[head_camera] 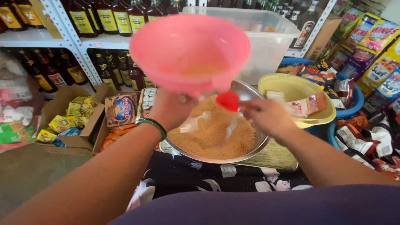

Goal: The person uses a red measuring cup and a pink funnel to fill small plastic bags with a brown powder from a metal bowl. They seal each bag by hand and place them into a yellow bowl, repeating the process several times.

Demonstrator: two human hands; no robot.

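shop: shelves of dark bottles (104, 18) behind, snack packets around
left hand (168, 110): closed under a pink funnel (189, 52), holding it up over the bowl
right hand (268, 116): pinching a red scoop (228, 101)
bowl (250, 152): metal, full of brown grain (208, 133), right below both hands
yellow basin (291, 87): just right of the bowl

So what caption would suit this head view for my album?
Left hand lifts a pink plastic funnel over a round metal bowl of tan grain; right hand holds a small red scoop.
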